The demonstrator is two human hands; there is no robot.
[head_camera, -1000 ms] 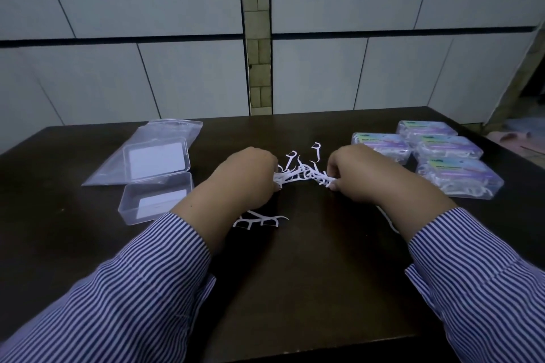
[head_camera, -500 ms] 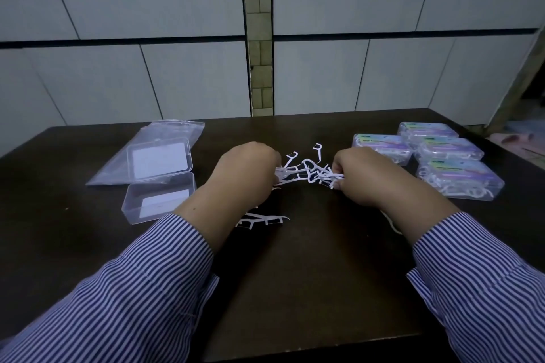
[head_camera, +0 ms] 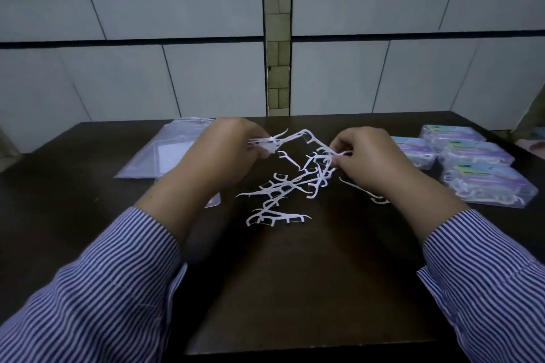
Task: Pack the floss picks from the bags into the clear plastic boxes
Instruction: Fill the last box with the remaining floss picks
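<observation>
Head view: hands pinching floss picks

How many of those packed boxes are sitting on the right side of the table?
4 filled boxes: one farthest back, one left of it nearest the right hand, one in the middle, one nearest the camera. None looks hidden.

Both arms wear blue-and-white striped shirt sleeves with buttoned cuffs

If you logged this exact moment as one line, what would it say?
step: sorting white plastic floss picks | left hand: pinches picks | right hand: pinches picks | rest: loose on dark table
</observation>
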